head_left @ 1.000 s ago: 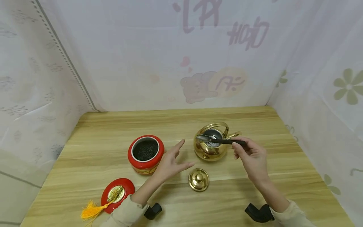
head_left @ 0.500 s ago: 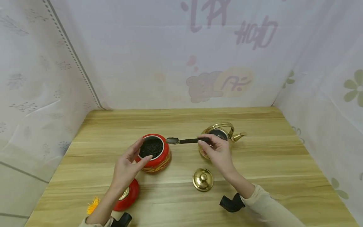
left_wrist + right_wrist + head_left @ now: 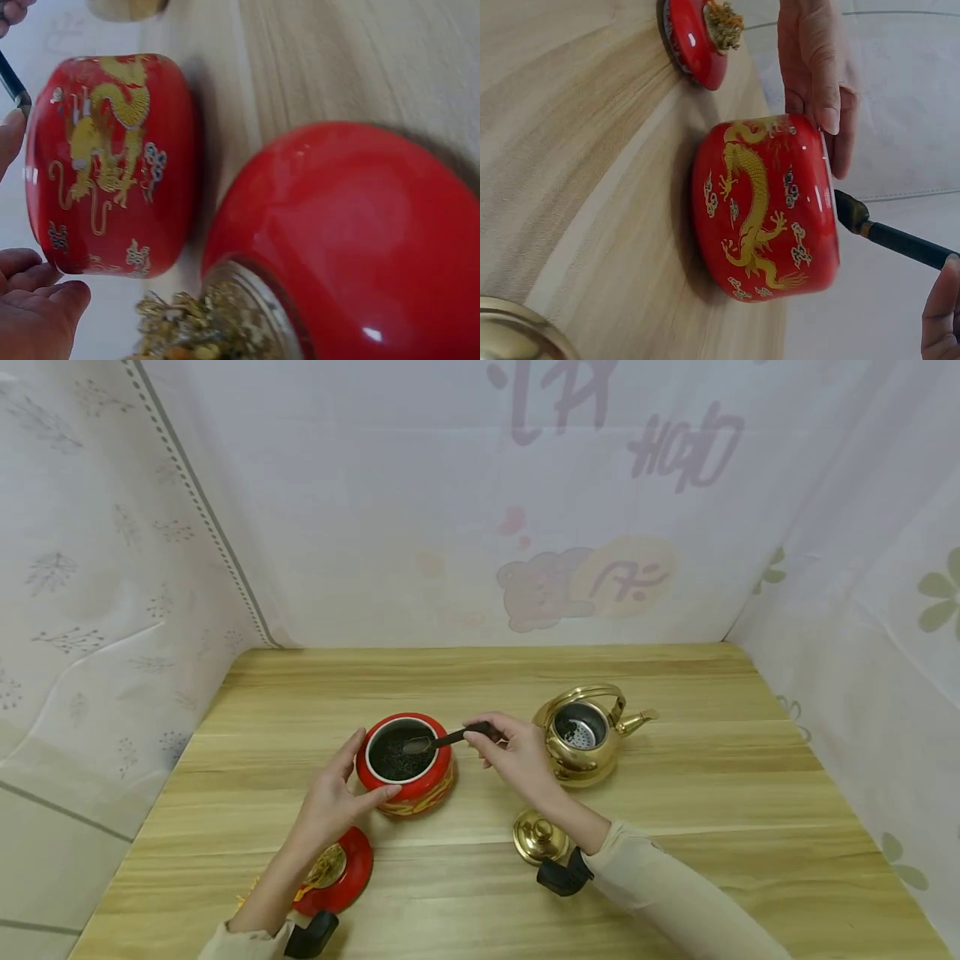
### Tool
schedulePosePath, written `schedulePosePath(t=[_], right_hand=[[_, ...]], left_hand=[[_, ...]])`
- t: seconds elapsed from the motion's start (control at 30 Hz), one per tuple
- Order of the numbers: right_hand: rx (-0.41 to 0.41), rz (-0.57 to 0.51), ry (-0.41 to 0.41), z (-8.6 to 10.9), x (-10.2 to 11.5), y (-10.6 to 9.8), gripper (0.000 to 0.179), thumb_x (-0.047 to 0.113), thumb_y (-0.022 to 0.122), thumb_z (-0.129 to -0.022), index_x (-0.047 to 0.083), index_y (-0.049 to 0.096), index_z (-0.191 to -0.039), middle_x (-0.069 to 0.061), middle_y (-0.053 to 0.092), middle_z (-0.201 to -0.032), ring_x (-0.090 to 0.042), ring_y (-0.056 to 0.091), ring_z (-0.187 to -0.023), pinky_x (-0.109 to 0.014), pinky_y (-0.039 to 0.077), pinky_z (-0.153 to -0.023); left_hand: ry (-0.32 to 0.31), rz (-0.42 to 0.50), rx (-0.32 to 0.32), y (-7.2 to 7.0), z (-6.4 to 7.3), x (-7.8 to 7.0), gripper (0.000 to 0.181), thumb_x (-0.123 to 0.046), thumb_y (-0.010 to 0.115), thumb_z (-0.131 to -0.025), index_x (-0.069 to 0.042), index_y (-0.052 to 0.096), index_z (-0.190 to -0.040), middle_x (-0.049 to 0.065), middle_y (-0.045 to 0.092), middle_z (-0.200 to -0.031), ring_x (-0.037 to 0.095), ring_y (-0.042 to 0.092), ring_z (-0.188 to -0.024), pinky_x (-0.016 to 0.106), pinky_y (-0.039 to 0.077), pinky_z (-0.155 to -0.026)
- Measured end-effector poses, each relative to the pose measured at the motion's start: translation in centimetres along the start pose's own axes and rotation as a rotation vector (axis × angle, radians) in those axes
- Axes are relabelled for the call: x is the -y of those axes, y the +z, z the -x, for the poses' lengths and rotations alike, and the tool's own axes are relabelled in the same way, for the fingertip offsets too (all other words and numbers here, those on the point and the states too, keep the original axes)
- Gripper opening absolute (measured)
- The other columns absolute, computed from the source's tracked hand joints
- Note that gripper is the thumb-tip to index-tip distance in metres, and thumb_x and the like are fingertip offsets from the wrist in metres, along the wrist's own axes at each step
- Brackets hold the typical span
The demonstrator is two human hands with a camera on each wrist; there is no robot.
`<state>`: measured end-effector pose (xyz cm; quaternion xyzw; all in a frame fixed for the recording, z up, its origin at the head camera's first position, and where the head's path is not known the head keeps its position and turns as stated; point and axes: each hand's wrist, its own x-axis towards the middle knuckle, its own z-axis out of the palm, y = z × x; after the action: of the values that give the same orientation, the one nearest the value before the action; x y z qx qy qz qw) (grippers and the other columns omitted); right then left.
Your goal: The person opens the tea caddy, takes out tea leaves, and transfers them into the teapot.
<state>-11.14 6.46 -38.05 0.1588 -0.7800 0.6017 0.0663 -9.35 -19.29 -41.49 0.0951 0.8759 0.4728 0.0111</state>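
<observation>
The head view showed your right hand (image 3: 517, 756) with thumb and fingers pinched on the dark handle of the tea scoop (image 3: 453, 737), whose bowl reached leftward from that grip over the mouth of the red dragon jar (image 3: 441, 768). The jar stood upright just left of your pinch, apart from it, with dark tea leaves (image 3: 401, 766) inside; you could not tell whether the bowl touched them. Across the jar from the pinch, your left hand (image 3: 330, 797) lay against the rim, its thumb and fingers spread apart. Right of your grip, just past the hand, sat the gold kettle (image 3: 581, 768), uncovered, some dark leaves on its perforated strainer (image 3: 583, 738) and its spout pointing away from you and the grip. Closer to your body than the pinch lay the gold kettle lid (image 3: 536, 835), partly covered by the black wrist mount (image 3: 564, 874). Well left of the grip and also nearer you, the red jar lid (image 3: 360, 868) rested partly beneath your left forearm. All this stood on the wood-grain table (image 3: 660, 843), with a printed cloth (image 3: 412, 510) hanging beyond the grip.
</observation>
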Motion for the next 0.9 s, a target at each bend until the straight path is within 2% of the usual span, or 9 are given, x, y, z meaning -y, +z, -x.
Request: schedulePosePath(t=[0.17, 0.33, 0.4, 0.6, 0.77, 0.9], right_hand=[[0.038, 0.08, -0.006, -0.9, -0.2, 0.9, 0.016, 0.009, 0.066, -0.087, 0.0, 0.069, -0.1, -0.013, 0.066, -0.073, -0.007, 0.057, -0.054, -0.024, 0.054, -0.048], [0.078, 0.139, -0.014, -1.5, -0.5, 1.8, 0.016, 0.009, 0.065, -0.088, -0.001, 0.068, -0.1, -0.013, 0.067, -0.077, -0.021, 0.06, -0.056, -0.019, 0.05, -0.045], [0.095, 0.159, -0.026, -1.7, -0.7, 2.2, 0.015, 0.008, 0.065, -0.088, -0.002, 0.068, -0.099, -0.012, 0.067, -0.077, -0.022, 0.06, -0.058, -0.018, 0.049, -0.045], [0.102, 0.259, -0.105, -2.2, -1.2, 3.3, 0.01, 0.007, 0.067, -0.086, 0.0, 0.07, -0.092, -0.007, 0.069, -0.078, -0.009, 0.057, -0.065, -0.014, 0.047, -0.054], [0.099, 0.298, -0.116, -2.3, -1.4, 4.1, 0.01, 0.009, 0.069, -0.085, 0.0, 0.071, -0.09, -0.007, 0.07, -0.079, -0.01, 0.06, -0.067, -0.012, 0.046, -0.058], [0.104, 0.316, -0.12, -2.5, -1.3, 4.6, 0.009, 0.01, 0.069, -0.085, 0.002, 0.071, -0.089, -0.005, 0.07, -0.076, -0.008, 0.056, -0.063, -0.012, 0.044, -0.055]], left_hand=[[-0.014, -0.02, 0.009, 0.1, 0.0, 0.5, 0.095, -0.024, 0.081, -0.074, 0.006, 0.025, -0.145, 0.024, 0.025, -0.151, 0.041, 0.027, -0.137, 0.051, 0.033, -0.106], [-0.014, 0.006, 0.014, 0.2, 0.0, 0.5, 0.095, -0.024, 0.08, -0.075, 0.006, 0.024, -0.146, 0.024, 0.024, -0.152, 0.04, 0.028, -0.137, 0.047, 0.034, -0.105], [-0.014, 0.014, 0.016, 0.1, 0.0, 0.5, 0.095, -0.024, 0.08, -0.075, 0.005, 0.024, -0.146, 0.023, 0.024, -0.152, 0.04, 0.029, -0.137, 0.046, 0.035, -0.105], [0.002, 0.029, 0.015, 0.2, 0.1, 0.6, 0.094, -0.023, 0.08, -0.076, 0.006, 0.024, -0.146, 0.024, 0.024, -0.151, 0.04, 0.028, -0.137, 0.044, 0.035, -0.104], [0.015, 0.026, 0.01, 0.3, 0.0, 0.8, 0.093, -0.02, 0.079, -0.076, 0.007, 0.024, -0.145, 0.025, 0.024, -0.151, 0.04, 0.028, -0.137, 0.043, 0.035, -0.104], [0.003, 0.022, 0.013, 0.2, 0.1, 0.7, 0.093, -0.021, 0.079, -0.076, 0.006, 0.023, -0.146, 0.025, 0.023, -0.151, 0.04, 0.028, -0.138, 0.043, 0.034, -0.104]])
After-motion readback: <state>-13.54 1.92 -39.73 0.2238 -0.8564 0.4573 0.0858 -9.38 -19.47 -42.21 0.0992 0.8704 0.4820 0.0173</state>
